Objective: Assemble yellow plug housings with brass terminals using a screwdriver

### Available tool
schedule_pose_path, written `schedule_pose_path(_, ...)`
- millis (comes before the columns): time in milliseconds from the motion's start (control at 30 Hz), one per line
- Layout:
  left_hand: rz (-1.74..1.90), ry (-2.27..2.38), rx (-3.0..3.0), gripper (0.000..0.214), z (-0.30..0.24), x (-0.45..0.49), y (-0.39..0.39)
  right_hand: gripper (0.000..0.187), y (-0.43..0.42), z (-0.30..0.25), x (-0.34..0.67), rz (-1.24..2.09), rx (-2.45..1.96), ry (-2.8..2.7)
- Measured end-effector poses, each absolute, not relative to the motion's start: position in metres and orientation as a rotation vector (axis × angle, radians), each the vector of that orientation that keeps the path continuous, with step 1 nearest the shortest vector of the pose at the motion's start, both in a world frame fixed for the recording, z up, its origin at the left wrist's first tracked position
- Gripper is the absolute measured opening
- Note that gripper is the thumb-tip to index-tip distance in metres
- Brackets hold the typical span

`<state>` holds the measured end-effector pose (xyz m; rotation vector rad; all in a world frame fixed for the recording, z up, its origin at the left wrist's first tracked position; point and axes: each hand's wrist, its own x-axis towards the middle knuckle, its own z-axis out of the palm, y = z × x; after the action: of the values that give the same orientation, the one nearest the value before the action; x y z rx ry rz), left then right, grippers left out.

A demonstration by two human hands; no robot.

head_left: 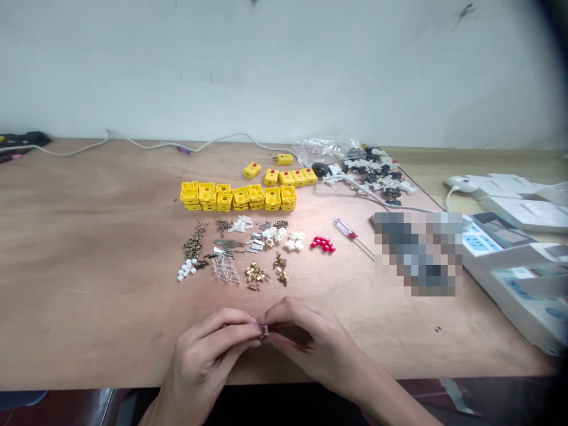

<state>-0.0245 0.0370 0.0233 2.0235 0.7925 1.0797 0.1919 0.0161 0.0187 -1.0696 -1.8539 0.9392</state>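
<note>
Near the table's front edge, my left hand (215, 343) and my right hand (310, 340) meet fingertip to fingertip. Pinched between them is a small whitish plastic part (265, 331) with a bit of red beside it; the fingers cover most of it. Just beyond lie piles of brass terminals (255, 273), clear plastic pieces (226, 269), flat metal pins (228, 244), white plastic pieces (294, 241) and screws (194, 242). Glossy red buttons (323, 244) sit to their right, and small white caps (186, 269) to their left.
Stacked yellow plastic housings (239, 196) form a row behind the piles, with yellow units with red buttons (286, 177) beyond. A screwdriver (350, 232) lies at right, near white boxes (510, 254). Black and white parts (377, 171) and a white cable (164, 145) lie at the back.
</note>
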Motion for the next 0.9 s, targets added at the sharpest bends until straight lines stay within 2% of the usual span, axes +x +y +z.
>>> schedule_pose_path(567,0.953,0.856,1.983,0.012,0.0216,-0.0243,0.0407,0.015,0.0137,0.0152,0.1924,0.883,-1.033,-1.918)
schedule_pose_path(900,0.998,0.813,2.029,0.015,0.0192,-0.0259,0.038,0.018,0.0154,0.0173,0.1921,0.82,-1.0,-1.92)
